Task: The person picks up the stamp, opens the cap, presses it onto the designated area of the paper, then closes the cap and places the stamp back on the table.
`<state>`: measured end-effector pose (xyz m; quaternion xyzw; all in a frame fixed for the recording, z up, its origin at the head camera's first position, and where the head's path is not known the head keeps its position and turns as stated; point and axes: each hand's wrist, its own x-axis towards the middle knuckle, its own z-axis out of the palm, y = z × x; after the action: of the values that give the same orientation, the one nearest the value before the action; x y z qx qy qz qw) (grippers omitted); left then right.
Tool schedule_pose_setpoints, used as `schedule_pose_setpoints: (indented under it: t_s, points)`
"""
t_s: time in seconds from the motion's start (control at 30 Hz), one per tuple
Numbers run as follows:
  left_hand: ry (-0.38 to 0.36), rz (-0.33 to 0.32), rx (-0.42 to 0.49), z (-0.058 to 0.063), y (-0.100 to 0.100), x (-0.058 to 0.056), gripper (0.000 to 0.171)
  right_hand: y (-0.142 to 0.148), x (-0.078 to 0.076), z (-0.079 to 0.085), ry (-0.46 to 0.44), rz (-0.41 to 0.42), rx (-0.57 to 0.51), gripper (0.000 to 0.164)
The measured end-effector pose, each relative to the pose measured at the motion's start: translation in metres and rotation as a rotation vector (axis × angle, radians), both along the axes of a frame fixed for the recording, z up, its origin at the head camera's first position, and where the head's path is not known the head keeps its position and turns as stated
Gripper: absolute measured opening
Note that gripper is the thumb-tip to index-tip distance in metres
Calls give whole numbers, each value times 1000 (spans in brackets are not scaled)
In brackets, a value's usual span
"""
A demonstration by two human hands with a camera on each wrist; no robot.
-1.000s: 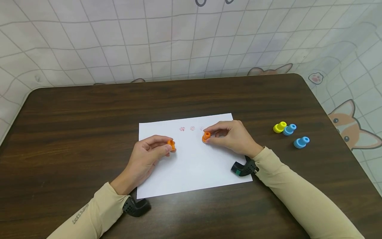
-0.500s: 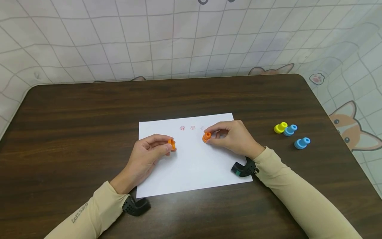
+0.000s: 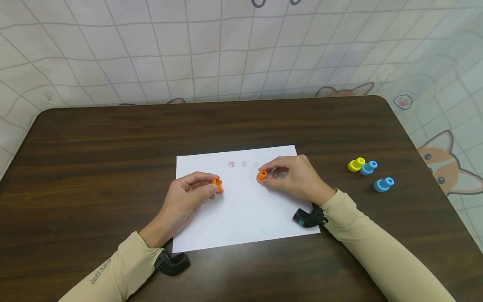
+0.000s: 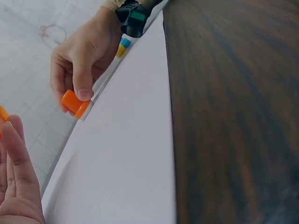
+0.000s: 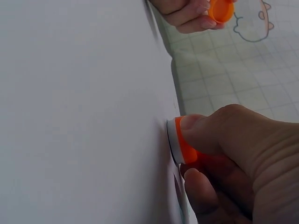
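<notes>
Orange plastic stamp (image 3: pixel 262 175); orange plastic cap (image 3: pixel 216 184). White paper sheet (image 3: pixel 241 209), small red prints (image 3: pixel 231 164). Dark brown wood-grain table (image 3: pixel 94 142). Yellow stamp (image 3: pixel 356 164), two blue stamps (image 3: pixel 383 184). Beige sleeves (image 3: pixel 370 243). White grid-pattern backdrop (image 3: pixel 188 50).

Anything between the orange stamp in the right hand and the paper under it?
Nothing visible. The right hand pinches the orange stamp, whose face sits flat against the white paper in the right wrist view. The left hand holds the orange cap well aside.

the 3 small prints (image 3: pixel 243 164) on the paper (image 3: pixel 241 209) are too small to read in the head view. the right hand (image 3: pixel 296 176) covers most of its orange stamp (image 3: pixel 262 175); the stamp's face, pressed against the sheet, is hidden. the left wrist view cuts off the left hand (image 4: pixel 16 186).
</notes>
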<state>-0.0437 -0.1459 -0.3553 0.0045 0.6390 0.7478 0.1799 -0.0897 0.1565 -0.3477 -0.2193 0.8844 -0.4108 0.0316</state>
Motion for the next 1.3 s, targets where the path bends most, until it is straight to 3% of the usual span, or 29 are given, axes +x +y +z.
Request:
schedule_pose_setpoints:
  t_s: [0.23, 0.63, 0.93, 1.1, 1.3]
  points:
    - [-1, 0, 16, 1, 0, 1, 25, 0, 2, 2, 49, 7, 45, 26]
    - [3, -2, 25, 3, 1, 1, 23, 0, 1, 6, 31, 24, 72, 26]
    - [6, -3, 22, 3, 1, 2, 26, 1, 0, 3, -38, 9, 40, 27]
    - [14, -19, -6, 1, 4, 0, 32, 2, -2, 7, -34, 9, 49, 27]
    - [10, -24, -23, 1, 4, -1, 34, 6, -2, 18, -77, -25, -49, 29]
